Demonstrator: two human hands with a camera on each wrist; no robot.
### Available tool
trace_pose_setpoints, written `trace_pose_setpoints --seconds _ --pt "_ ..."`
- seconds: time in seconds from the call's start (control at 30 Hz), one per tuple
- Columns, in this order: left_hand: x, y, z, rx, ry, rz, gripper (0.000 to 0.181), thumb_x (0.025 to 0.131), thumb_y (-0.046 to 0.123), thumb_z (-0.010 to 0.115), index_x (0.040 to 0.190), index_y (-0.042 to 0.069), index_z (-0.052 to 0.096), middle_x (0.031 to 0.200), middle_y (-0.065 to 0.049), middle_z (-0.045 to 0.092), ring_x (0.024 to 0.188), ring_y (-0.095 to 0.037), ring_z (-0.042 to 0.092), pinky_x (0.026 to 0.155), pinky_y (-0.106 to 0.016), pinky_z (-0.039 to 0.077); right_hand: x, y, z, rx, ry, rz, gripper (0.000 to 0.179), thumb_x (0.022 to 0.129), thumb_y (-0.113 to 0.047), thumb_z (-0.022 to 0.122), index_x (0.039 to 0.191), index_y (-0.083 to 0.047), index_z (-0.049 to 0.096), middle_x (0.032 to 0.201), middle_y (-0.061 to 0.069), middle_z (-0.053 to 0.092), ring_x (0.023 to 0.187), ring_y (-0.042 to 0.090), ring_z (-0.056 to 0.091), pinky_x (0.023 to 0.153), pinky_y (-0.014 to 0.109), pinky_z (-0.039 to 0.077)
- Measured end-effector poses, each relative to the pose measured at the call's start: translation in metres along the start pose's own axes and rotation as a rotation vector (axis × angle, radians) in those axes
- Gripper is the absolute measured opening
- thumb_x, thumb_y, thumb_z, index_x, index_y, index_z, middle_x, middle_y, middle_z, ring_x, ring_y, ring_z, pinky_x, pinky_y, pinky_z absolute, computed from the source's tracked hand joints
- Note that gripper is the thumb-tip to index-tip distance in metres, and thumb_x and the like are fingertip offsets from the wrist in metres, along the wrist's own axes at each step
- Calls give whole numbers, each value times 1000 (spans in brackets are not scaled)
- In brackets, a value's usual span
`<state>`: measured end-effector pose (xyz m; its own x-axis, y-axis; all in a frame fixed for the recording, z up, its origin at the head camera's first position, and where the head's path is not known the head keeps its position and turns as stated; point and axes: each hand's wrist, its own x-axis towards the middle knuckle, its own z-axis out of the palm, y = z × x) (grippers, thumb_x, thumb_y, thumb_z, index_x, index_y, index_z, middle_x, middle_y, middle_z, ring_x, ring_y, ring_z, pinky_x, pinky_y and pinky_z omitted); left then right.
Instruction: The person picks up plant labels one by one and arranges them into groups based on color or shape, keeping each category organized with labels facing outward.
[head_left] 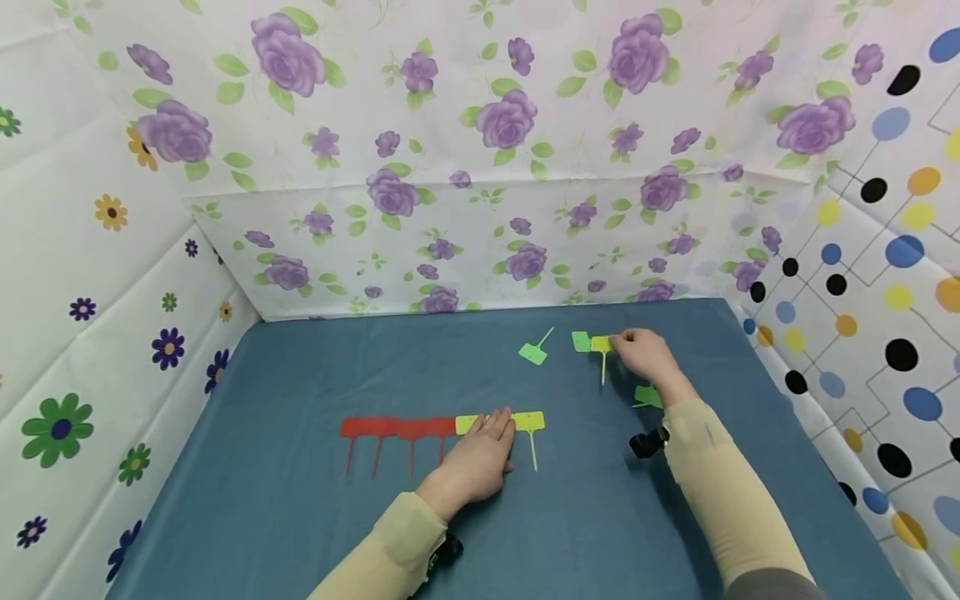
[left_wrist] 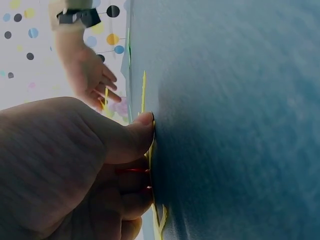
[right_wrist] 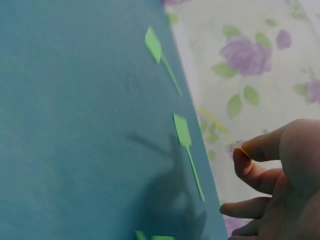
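My right hand (head_left: pixel 647 357) pinches a yellow T-shaped plant label (head_left: pixel 601 343) between thumb and forefinger, its thin stem pointing down. The right wrist view shows that label (right_wrist: pixel 217 123) nearly edge-on, raised off the table. With fingers extended, my left hand (head_left: pixel 474 465) rests on a row of labels and covers part of it. Red labels (head_left: pixel 397 427) form the row's left part, side by side with stems toward me. Yellow labels (head_left: pixel 529 421) continue it under and to the right of the left hand. In the left wrist view the thumb (left_wrist: pixel 142 131) touches a yellow edge.
Loose green labels lie at the back of the blue table (head_left: pixel 300 367): one tilted (head_left: pixel 534 353), one behind the held label (head_left: pixel 581 342), and one near the right wrist (head_left: pixel 647 397). Patterned cloth walls (head_left: pixel 480 242) bound the back and both sides.
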<state>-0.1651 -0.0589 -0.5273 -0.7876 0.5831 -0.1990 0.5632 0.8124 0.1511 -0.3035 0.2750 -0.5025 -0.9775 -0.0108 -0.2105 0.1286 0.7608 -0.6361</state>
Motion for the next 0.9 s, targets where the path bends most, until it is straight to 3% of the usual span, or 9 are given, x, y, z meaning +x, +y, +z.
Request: trace_pose_setpoints --seconds 0.13,0.23,0.3,0.37,0.4,0.47,0.57,0.9 --pt "0 -1 0 -2 1 -5 63 112 26 60 165 1 38 174 -16 30 161 -31 27 131 -46 23 -16 2 10 54 -13 1 46 113 -41 46 109 -1 69 92 14 60 72 25 47 68 43 42" --pt "1 -1 0 0 5 -9 63 111 26 60 165 1 39 173 -16 30 161 -31 27 131 -46 23 -27 0 14 87 -23 -26 48 112 -38 48 128 1 71 135 26 62 109 37 60 86 53 50" --pt "1 -1 0 4 6 -8 63 112 26 60 165 1 39 173 -16 31 161 -31 28 131 -46 23 -33 -1 17 103 -23 -52 48 112 -36 52 134 2 70 159 28 48 142 46 47 107 62 46" --pt "1 0 0 3 3 -7 63 112 26 60 165 1 39 173 -17 31 161 -31 28 131 -46 24 -38 -1 19 112 -26 -79 48 111 -35 55 135 5 70 167 30 36 157 51 24 122 68 30" --pt "0 1 0 2 0 -8 63 112 26 60 165 1 39 173 -16 30 161 -31 28 131 -46 24 -40 -1 20 114 -24 -92 48 111 -34 57 135 5 71 168 30 33 159 52 15 125 70 22" --pt "1 1 1 5 -3 -11 63 111 26 60 165 1 39 173 -16 30 161 -32 28 131 -46 24 -44 0 22 118 -21 -123 45 110 -34 62 132 4 73 168 30 34 159 54 11 125 73 12" --pt "1 2 2 12 -5 -14 63 111 26 60 165 1 38 174 -16 30 161 -31 28 131 -45 24 -50 1 25 124 -12 -165 39 107 -31 69 125 2 78 166 29 38 159 55 12 124 77 7" --pt "0 2 2 23 -26 -29 64 113 28 57 167 2 35 176 -15 25 162 -30 24 132 -45 22 -63 -1 30 180 -8 -208 30 101 -34 78 113 -6 84 166 26 40 161 49 14 123 74 19"
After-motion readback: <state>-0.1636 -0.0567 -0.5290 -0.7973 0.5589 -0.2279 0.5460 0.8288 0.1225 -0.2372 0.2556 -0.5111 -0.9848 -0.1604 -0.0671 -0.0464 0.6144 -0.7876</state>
